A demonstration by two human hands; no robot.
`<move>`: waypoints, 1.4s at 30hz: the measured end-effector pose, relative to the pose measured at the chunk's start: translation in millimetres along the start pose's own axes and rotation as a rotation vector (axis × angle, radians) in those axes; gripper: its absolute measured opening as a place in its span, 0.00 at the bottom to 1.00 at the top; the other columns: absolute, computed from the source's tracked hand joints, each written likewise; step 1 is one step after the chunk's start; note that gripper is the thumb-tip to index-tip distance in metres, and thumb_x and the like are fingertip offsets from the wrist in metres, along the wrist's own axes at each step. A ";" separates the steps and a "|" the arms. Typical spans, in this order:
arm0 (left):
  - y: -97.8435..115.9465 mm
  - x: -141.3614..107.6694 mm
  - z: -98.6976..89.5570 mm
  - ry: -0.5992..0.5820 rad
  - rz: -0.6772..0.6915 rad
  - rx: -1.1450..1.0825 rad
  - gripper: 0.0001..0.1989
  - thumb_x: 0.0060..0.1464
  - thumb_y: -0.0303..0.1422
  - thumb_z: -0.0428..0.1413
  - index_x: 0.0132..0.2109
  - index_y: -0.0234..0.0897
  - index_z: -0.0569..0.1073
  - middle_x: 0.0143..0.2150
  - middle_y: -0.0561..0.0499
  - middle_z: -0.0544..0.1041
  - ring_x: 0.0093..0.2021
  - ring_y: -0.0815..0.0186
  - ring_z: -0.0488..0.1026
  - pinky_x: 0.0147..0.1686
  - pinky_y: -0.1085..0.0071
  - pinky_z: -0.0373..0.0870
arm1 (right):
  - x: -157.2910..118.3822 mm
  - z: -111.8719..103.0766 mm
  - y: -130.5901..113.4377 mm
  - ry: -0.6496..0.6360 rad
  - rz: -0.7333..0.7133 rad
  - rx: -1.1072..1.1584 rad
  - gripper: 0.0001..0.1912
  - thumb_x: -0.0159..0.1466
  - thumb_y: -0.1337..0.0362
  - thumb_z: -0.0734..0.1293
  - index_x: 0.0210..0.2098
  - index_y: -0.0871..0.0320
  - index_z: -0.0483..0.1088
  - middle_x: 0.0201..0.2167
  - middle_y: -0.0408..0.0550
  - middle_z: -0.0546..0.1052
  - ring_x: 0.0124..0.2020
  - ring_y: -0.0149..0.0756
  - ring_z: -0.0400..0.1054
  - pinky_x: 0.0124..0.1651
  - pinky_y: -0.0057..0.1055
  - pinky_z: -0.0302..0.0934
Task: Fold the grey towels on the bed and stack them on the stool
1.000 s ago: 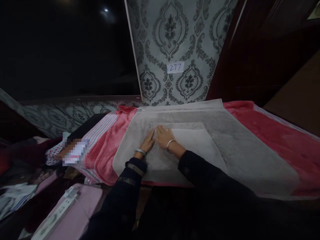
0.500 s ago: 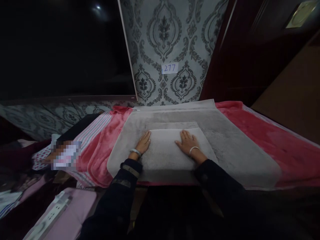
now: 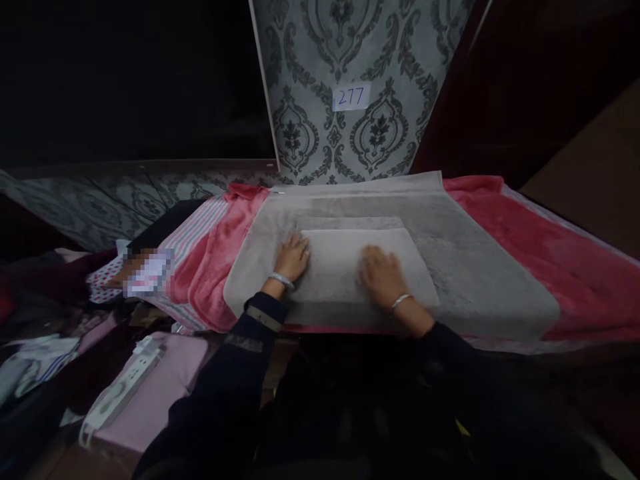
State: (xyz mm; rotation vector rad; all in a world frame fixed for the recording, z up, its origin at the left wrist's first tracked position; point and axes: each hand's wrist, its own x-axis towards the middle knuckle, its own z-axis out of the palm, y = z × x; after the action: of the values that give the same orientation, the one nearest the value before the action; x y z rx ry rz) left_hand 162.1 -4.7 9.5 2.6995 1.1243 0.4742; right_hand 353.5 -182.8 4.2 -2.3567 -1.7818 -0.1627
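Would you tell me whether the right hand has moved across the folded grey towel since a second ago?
Yes. The right hand has slid rightward along the folded grey towel, away from the left hand, which stays by the towel's left edge.

Dim, murky, edge-warped, dark corners.

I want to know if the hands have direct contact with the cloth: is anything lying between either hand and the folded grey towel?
Nothing visible. The left hand lies on the folded grey towel at its left edge, and the right hand lies flat on its top. Only the larger grey towel lies beneath.
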 end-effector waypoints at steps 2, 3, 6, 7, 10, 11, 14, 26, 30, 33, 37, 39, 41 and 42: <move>19.3 -18.5 1.2 0.017 0.074 0.046 0.25 0.66 0.33 0.44 0.67 0.37 0.65 0.73 0.44 0.57 0.74 0.55 0.48 0.69 0.49 0.51 | 2.2 5.3 -49.9 -0.064 -0.175 0.034 0.30 0.70 0.60 0.50 0.69 0.64 0.57 0.71 0.58 0.56 0.71 0.48 0.46 0.69 0.52 0.41; 26.7 -26.9 3.3 0.002 0.089 0.063 0.25 0.67 0.34 0.42 0.67 0.38 0.64 0.73 0.45 0.57 0.74 0.56 0.48 0.69 0.50 0.51 | 2.0 9.1 -69.8 -0.079 -0.222 0.050 0.30 0.70 0.61 0.51 0.69 0.65 0.57 0.71 0.59 0.56 0.71 0.47 0.47 0.70 0.50 0.41; 36.1 -44.1 11.3 -0.058 0.057 0.109 0.25 0.68 0.35 0.39 0.68 0.38 0.63 0.72 0.45 0.58 0.73 0.56 0.50 0.68 0.49 0.54 | -3.8 22.2 -95.4 -0.047 -0.267 0.074 0.31 0.70 0.59 0.53 0.69 0.69 0.55 0.71 0.60 0.54 0.72 0.48 0.44 0.71 0.48 0.38; 35.6 -46.9 13.6 -0.061 0.046 0.119 0.26 0.68 0.36 0.38 0.68 0.39 0.62 0.73 0.45 0.58 0.73 0.56 0.50 0.67 0.48 0.55 | -7.2 26.2 -91.8 -0.023 -0.259 0.075 0.32 0.71 0.57 0.53 0.69 0.69 0.55 0.71 0.60 0.54 0.72 0.48 0.43 0.71 0.49 0.38; 30.3 -49.1 17.5 -0.027 0.048 0.142 0.26 0.68 0.36 0.38 0.70 0.41 0.60 0.73 0.47 0.57 0.73 0.55 0.49 0.66 0.48 0.56 | -20.9 36.1 -54.1 0.076 -0.177 0.058 0.34 0.70 0.53 0.55 0.68 0.70 0.56 0.70 0.62 0.55 0.72 0.51 0.45 0.70 0.49 0.40; 28.7 -48.8 18.0 -0.021 0.049 0.146 0.26 0.68 0.36 0.38 0.70 0.41 0.60 0.73 0.47 0.58 0.73 0.56 0.50 0.66 0.49 0.56 | -26.5 38.9 -36.6 0.119 -0.135 0.046 0.35 0.70 0.52 0.56 0.68 0.70 0.57 0.70 0.63 0.57 0.71 0.52 0.47 0.69 0.50 0.41; 26.4 -47.7 18.6 -0.018 0.049 0.148 0.26 0.68 0.36 0.38 0.69 0.40 0.60 0.72 0.47 0.58 0.73 0.56 0.50 0.66 0.49 0.56 | -46.3 45.9 14.9 0.247 -0.025 0.003 0.35 0.70 0.51 0.55 0.67 0.71 0.58 0.68 0.65 0.59 0.70 0.52 0.48 0.69 0.51 0.42; 26.0 -44.1 10.4 -0.070 0.031 0.154 0.26 0.68 0.36 0.39 0.70 0.41 0.60 0.73 0.47 0.56 0.74 0.56 0.48 0.67 0.50 0.55 | -82.7 40.4 121.8 0.224 0.154 0.042 0.33 0.72 0.51 0.49 0.69 0.64 0.55 0.67 0.61 0.62 0.69 0.49 0.52 0.65 0.49 0.53; 25.0 -29.8 -13.3 -0.284 0.019 0.161 0.27 0.67 0.39 0.44 0.70 0.43 0.59 0.74 0.45 0.53 0.74 0.53 0.48 0.65 0.44 0.56 | -50.5 12.1 113.5 0.152 0.116 0.071 0.33 0.72 0.52 0.50 0.67 0.67 0.59 0.67 0.63 0.62 0.69 0.49 0.52 0.67 0.47 0.52; 36.0 -6.4 -30.0 -0.326 0.037 0.181 0.26 0.67 0.38 0.43 0.70 0.41 0.59 0.74 0.42 0.54 0.73 0.53 0.49 0.66 0.41 0.52 | -13.9 -7.7 75.6 0.030 -0.017 0.089 0.33 0.72 0.53 0.51 0.69 0.67 0.56 0.70 0.61 0.57 0.71 0.47 0.49 0.69 0.44 0.47; 61.9 25.7 -23.2 -0.298 0.108 0.227 0.27 0.67 0.36 0.43 0.70 0.38 0.58 0.74 0.41 0.54 0.74 0.55 0.49 0.68 0.45 0.50 | 36.7 -12.5 23.6 -0.086 -0.162 0.095 0.33 0.72 0.54 0.51 0.72 0.60 0.49 0.73 0.56 0.50 0.73 0.44 0.41 0.70 0.48 0.44; 70.5 33.9 -7.7 -0.279 0.095 0.278 0.28 0.67 0.36 0.43 0.71 0.37 0.57 0.74 0.41 0.53 0.74 0.55 0.48 0.68 0.43 0.49 | 56.3 -5.1 14.8 -0.116 -0.180 0.087 0.33 0.72 0.53 0.51 0.72 0.59 0.48 0.73 0.54 0.48 0.74 0.45 0.40 0.70 0.50 0.42; 73.3 35.7 9.0 -0.254 0.070 0.321 0.29 0.67 0.38 0.42 0.71 0.36 0.55 0.75 0.41 0.50 0.74 0.54 0.46 0.68 0.42 0.47 | 69.3 5.5 20.5 -0.131 -0.144 0.085 0.34 0.72 0.51 0.51 0.72 0.59 0.49 0.74 0.53 0.47 0.74 0.45 0.38 0.71 0.50 0.40; 73.0 34.9 15.8 -0.247 0.059 0.332 0.29 0.67 0.38 0.40 0.72 0.36 0.54 0.75 0.41 0.48 0.75 0.55 0.44 0.68 0.41 0.45 | 73.3 10.9 27.8 -0.132 -0.106 0.084 0.35 0.71 0.50 0.50 0.72 0.59 0.49 0.74 0.53 0.47 0.74 0.45 0.38 0.71 0.50 0.40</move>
State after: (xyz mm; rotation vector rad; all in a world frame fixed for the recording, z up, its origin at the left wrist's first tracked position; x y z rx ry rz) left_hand 238.9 -31.4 23.2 2.9704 1.1402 -0.0482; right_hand 400.1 -118.8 5.8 -2.2645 -1.9338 0.0541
